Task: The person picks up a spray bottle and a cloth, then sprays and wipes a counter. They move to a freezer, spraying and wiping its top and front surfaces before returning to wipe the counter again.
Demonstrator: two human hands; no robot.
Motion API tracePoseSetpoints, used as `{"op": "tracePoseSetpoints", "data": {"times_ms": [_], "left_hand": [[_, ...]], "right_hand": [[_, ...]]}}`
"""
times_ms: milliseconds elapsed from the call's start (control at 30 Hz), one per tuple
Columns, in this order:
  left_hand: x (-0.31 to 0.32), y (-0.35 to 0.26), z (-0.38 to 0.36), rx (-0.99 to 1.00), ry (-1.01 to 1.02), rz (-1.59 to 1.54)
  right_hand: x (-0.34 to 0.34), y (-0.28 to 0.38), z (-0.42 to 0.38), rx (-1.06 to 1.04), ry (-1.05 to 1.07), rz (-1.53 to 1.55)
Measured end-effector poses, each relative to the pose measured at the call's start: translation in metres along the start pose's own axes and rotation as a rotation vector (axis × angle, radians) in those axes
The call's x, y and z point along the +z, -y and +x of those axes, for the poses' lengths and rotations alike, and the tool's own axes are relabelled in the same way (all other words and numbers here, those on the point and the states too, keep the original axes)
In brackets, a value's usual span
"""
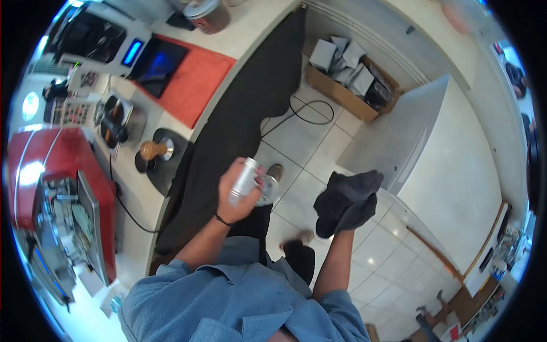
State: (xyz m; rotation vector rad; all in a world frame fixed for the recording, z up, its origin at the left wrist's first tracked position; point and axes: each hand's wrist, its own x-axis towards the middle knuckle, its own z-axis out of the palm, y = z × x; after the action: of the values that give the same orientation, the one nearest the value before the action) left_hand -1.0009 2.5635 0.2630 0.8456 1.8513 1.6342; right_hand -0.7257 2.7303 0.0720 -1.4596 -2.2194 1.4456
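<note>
My left hand (232,191), with a dark band at the wrist, is wrapped round a shiny, ribbed cylinder (245,181) that looks like a drinking glass. A second clear, rounded glass (268,191) shows at the fingers of the same hand. A bunched black cloth (348,202) covers my right hand, which holds it up over the tiled floor; the fingers are hidden under the folds. Both hands are in front of my body, apart from each other, between the counter and the white cabinet.
On the left counter (134,211) stand a red espresso machine (62,154), a wooden-handled tamper (152,150) on a dark mat, a red mat (199,74) and a lidded tub (206,16). A cardboard box (316,80) of packets sits on the floor by a white cabinet (450,165). A cable (307,104) loops across the tiles.
</note>
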Motion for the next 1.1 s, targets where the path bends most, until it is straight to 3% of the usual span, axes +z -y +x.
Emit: {"op": "tracePoseSetpoints", "data": {"times_ms": [167, 300, 400, 533, 700, 867, 900, 1000, 1033, 1100], "left_hand": [[0.006, 0.026, 0.042, -0.120, -0.017, 0.011], [0.051, 0.111, 0.063, -0.252, 0.152, 0.006], [0.101, 0.187, 0.082, -0.123, 0.477, 0.068], [0.180, 0.248, 0.112, 0.153, 0.691, -0.042], [0.246, 0.281, 0.142, 0.435, 0.798, -0.184], [0.279, 0.306, 0.145, 0.630, 0.906, -0.288], [0.283, 0.306, 0.147, 0.517, 0.982, -0.337], [0.310, 0.287, 0.165, 0.415, 0.955, -0.435], [0.316, 0.276, 0.181, 0.341, 1.029, -0.348], [0.343, 0.266, 0.217, 0.359, 0.978, -0.314]], "right_hand": [[0.006, -0.037, 0.018, 0.169, -0.221, 0.100], [0.056, -0.117, -0.010, 0.345, -0.333, 0.100], [0.103, -0.184, -0.042, 0.488, -0.260, 0.066], [0.143, -0.273, -0.062, 0.539, -0.050, 0.155], [0.162, -0.350, -0.018, 0.540, 0.078, 0.170], [0.171, -0.391, 0.050, 0.474, -0.088, 0.167], [0.173, -0.390, 0.054, 0.467, -0.140, 0.176], [0.177, -0.379, 0.045, 0.462, -0.309, 0.219], [0.176, -0.374, 0.041, 0.458, -0.351, 0.233], [0.170, -0.367, 0.034, 0.459, -0.412, 0.254]]}}
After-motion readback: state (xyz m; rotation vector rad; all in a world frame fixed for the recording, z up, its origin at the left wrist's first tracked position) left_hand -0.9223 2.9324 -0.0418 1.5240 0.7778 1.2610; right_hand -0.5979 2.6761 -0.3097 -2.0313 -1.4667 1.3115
